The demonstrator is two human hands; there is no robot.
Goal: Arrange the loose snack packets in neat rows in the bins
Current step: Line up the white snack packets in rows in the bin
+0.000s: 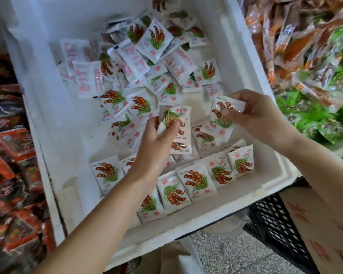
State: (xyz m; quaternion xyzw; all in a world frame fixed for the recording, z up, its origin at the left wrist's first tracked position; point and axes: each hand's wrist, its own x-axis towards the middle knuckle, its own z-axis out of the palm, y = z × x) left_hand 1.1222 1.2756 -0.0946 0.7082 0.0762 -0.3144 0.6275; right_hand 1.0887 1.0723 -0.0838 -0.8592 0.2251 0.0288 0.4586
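Observation:
A white foam bin (57, 119) holds several small white snack packets printed with brown pods and green leaves. A loose heap of packets (139, 62) fills the far half. Along the near wall stands a neat row of packets (196, 180). My left hand (156, 143) grips a packet (181, 123) over the middle of the bin. My right hand (253, 113) pinches another packet (220, 117) just to the right of it, also above the bin.
Left of the bin lie red and dark snack bags (10, 155). To the right another bin holds orange bags (289, 36) and green bags (325, 115). A black plastic crate (275, 224) and a cardboard box (315, 234) stand below, on a speckled floor (232, 254).

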